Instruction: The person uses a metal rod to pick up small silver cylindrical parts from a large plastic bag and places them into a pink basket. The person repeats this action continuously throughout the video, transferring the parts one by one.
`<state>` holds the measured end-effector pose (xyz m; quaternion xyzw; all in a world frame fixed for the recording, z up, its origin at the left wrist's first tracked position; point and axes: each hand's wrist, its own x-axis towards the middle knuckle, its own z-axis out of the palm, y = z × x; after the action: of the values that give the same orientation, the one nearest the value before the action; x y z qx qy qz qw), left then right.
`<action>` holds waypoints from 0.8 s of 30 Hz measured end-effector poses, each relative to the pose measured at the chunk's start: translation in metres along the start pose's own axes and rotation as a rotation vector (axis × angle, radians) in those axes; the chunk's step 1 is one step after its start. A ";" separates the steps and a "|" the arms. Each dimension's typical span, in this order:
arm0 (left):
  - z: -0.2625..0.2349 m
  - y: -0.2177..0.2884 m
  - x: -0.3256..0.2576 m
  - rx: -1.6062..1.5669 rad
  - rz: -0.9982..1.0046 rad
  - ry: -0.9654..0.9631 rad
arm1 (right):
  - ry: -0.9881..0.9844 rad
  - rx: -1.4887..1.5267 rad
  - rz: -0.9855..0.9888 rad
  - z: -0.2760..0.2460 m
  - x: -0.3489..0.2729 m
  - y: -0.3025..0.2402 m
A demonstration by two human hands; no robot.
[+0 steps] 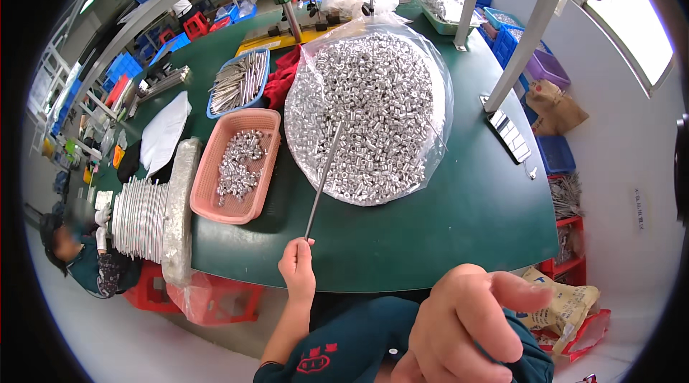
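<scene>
My left hand (296, 262) is closed round the lower end of a thin grey metal rod (323, 181). The rod slants up and away from me, and its far tip reaches over a heap of small silver metal sleeves (380, 110). These sleeves lie on clear plastic sheeting (443, 100) in a big round pile on the green table. Close to the camera at the lower right, my right hand (463, 325) is raised with its index finger stretched out and the other fingers loosely bent apart. Nothing shows in it.
Left of the pile, a pink basket (204, 193) holds some sleeves, and a blue tray (267, 67) holds metal rods. Further left lies a row of rods (140, 214); a co-worker (90, 261) sits there. A phone (509, 137) rests near a metal post (527, 35) at right.
</scene>
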<state>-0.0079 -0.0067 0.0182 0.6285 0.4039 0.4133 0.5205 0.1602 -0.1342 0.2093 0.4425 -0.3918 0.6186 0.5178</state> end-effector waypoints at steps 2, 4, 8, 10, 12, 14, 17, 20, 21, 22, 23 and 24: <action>0.002 -0.004 0.003 0.042 0.034 0.030 | 0.016 0.057 0.075 -0.002 0.004 -0.015; 0.003 -0.016 0.006 0.071 0.051 0.045 | 0.079 -0.215 0.035 -0.006 0.002 -0.039; 0.005 -0.010 0.006 0.137 0.066 0.081 | 0.681 -1.486 0.040 -0.023 -0.037 -0.106; 0.009 -0.010 0.008 0.139 0.094 0.084 | 1.129 -2.207 0.444 -0.050 -0.049 -0.123; 0.009 -0.013 0.008 0.124 0.120 0.104 | 1.041 -2.440 0.771 -0.076 -0.074 -0.127; 0.009 -0.016 0.009 0.151 0.146 0.103 | 0.941 -2.516 1.108 -0.098 -0.093 -0.128; 0.005 -0.016 0.008 0.162 0.133 0.088 | 0.803 -2.551 1.158 -0.118 -0.108 -0.117; 0.005 -0.016 0.008 0.147 0.138 0.093 | 0.712 -2.698 1.161 -0.132 -0.114 -0.113; 0.006 -0.017 0.008 0.141 0.148 0.098 | 0.720 -2.713 1.190 -0.136 -0.114 -0.112; 0.006 -0.015 0.008 0.146 0.150 0.090 | 0.729 -2.727 1.213 -0.141 -0.113 -0.111; 0.006 -0.013 0.009 0.152 0.152 0.081 | 0.738 -2.742 1.237 -0.145 -0.113 -0.110; 0.006 -0.012 0.009 0.158 0.154 0.072 | 0.741 -2.761 1.237 -0.148 -0.114 -0.109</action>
<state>-0.0003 0.0016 0.0067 0.6815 0.4040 0.4415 0.4213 0.2553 -0.0113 0.0594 -0.7556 -0.6061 -0.0282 0.2468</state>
